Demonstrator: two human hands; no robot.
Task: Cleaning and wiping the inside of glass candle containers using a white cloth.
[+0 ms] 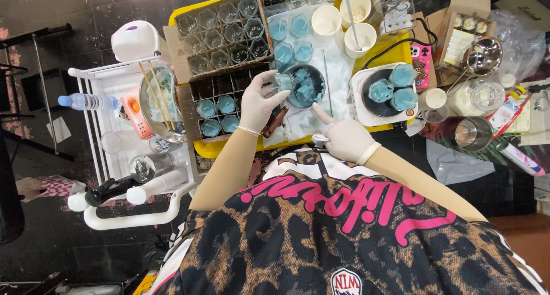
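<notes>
Both hands wear pale gloves and work close together over the middle of the counter (298,136). Left hand (259,103) is closed around a small glass (282,81) of blue wax, pinching it between thumb and fingertips and holding it against the left rim of a dark bowl (305,86) filled with blue chunks. Right hand (344,137) lies nearer the body, just below and right of that bowl; its fingers curl around something small and white at the palm that I cannot make out, while its forefinger points up and left toward the bowl. So the glass sits up and left of the right hand, the bowl between the two hands, and the left hand is plainly the nearer one. Farther left of the left hand, a divided cardboard box (220,97) holds more glasses, some blue, some clear.
</notes>
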